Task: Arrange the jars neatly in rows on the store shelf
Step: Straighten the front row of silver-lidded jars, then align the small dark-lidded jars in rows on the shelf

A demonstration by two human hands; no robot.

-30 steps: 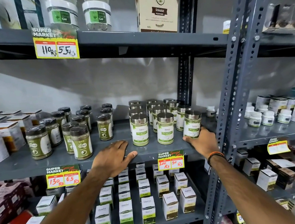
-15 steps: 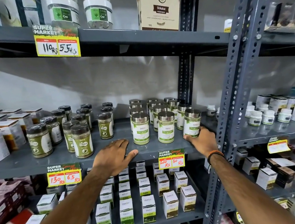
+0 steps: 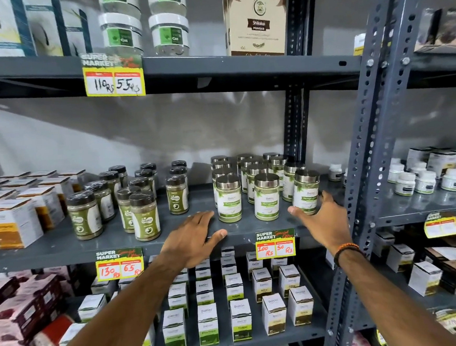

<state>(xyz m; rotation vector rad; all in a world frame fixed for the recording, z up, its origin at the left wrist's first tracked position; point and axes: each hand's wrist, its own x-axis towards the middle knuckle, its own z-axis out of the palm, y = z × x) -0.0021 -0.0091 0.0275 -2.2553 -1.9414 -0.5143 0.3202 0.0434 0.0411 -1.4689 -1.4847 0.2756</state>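
Silver-lidded jars with green and white labels stand in three rows on the grey middle shelf (image 3: 63, 248); the front ones are a left jar (image 3: 229, 200), a middle jar (image 3: 267, 198) and a right jar (image 3: 306, 191). Dark-lidded jars of green powder (image 3: 145, 217) stand in looser rows to the left. My right hand (image 3: 323, 220) cups the base of the right front jar, thumb across its front and fingers on its right side. My left hand (image 3: 196, 235) lies flat on the shelf's front edge, fingers spread, just left of the left front jar and holding nothing.
White boxes (image 3: 12, 222) fill the shelf's left end. A perforated steel upright (image 3: 368, 134) stands just right of my right hand, with small white tubs (image 3: 424, 182) beyond it. Price tags (image 3: 274, 244) hang on the edge. Small boxes (image 3: 241, 319) line the shelf below.
My right thumb has come around to the front of the right front jar. My left hand stays on the shelf edge. The view has shifted slightly.
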